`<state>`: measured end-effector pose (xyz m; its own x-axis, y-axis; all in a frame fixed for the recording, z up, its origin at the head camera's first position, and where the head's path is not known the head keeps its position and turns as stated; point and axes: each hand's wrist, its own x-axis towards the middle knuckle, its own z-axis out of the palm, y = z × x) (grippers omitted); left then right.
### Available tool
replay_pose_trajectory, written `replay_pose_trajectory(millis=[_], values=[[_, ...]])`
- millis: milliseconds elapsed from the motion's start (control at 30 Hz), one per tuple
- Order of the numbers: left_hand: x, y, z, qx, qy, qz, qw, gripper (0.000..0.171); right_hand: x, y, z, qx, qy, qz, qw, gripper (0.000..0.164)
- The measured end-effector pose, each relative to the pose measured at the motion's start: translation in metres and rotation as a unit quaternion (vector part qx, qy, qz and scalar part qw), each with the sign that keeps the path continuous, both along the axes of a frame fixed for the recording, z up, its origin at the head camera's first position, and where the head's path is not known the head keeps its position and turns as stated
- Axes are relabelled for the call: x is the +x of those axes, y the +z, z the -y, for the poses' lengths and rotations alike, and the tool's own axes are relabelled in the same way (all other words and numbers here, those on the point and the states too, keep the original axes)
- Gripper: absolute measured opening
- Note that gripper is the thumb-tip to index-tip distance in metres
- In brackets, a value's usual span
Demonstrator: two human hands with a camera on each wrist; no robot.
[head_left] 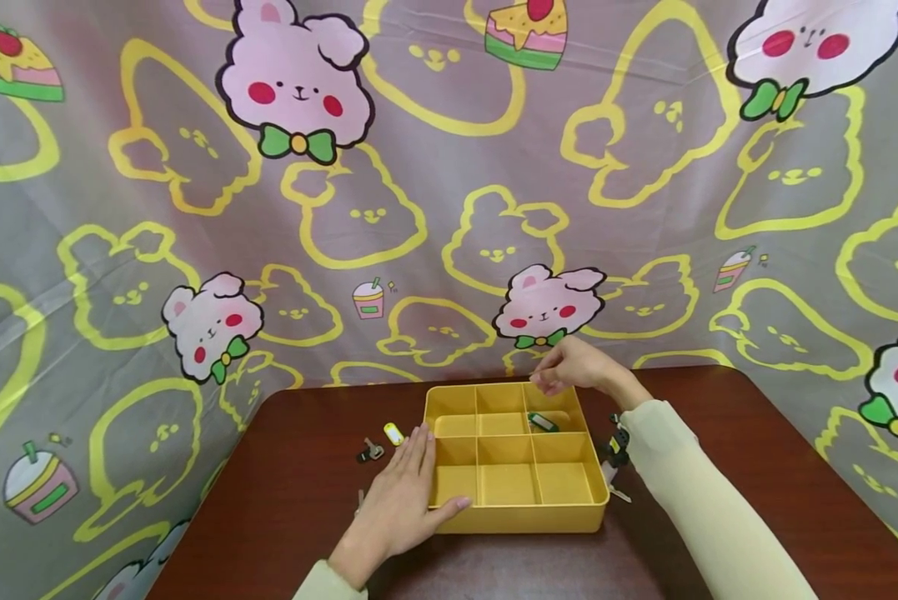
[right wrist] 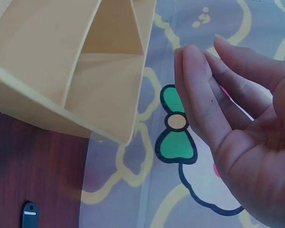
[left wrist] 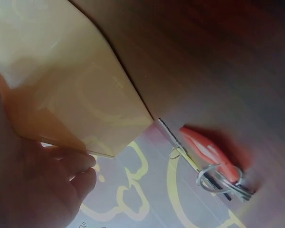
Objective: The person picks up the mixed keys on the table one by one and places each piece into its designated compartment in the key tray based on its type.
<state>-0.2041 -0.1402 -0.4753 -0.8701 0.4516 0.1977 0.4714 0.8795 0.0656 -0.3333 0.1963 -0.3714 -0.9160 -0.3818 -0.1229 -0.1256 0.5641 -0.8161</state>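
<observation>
A yellow divided tray [head_left: 519, 518] sits on the table. My left hand [head_left: 396, 500] rests along its left side with straight fingers, the thumb over the front rim; in the left wrist view its fingers lie against the tray wall [left wrist: 80, 90]. Above the back right compartment is my right hand [head_left: 579, 367], its fingers loosely bent. In the right wrist view the right hand [right wrist: 232, 99] shows a gap between thumb and fingers, with nothing held. A green key tag [head_left: 543, 422] lies in that back right compartment, below the hand.
Left of the tray lie a yellow key tag [head_left: 393, 433] and keys [head_left: 373, 450]. A red key tag [left wrist: 211, 152] with rings shows in the left wrist view. Black keys [head_left: 618, 446] lie on the right, partly behind the sleeve. A patterned curtain [head_left: 433, 275] hangs behind the table [head_left: 283, 500].
</observation>
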Motion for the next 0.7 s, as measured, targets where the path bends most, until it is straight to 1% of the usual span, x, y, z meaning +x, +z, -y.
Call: replay_pose_trajectory(millis=[167,400,600,700], values=[[0.001,0.0,0.002,-0.003,0.003,-0.004,1.0,0.104,0.005,0.004,-0.002,0.002,0.003,-0.002,1.0,0.021],[0.0,0.0,0.002,-0.004,0.001,-0.015,0.9999,0.104,0.013,0.01,-0.009,0.014,0.004,-0.029,0.999,0.019],[0.0,0.0,0.001,-0.009,-0.004,-0.013,0.9999,0.105,0.023,0.01,-0.015,0.013,0.014,-0.051,0.999,0.019],[0.0,0.001,0.002,-0.009,-0.004,-0.013,0.9999,0.104,0.027,0.011,-0.016,0.007,0.016,-0.052,0.998,0.02]])
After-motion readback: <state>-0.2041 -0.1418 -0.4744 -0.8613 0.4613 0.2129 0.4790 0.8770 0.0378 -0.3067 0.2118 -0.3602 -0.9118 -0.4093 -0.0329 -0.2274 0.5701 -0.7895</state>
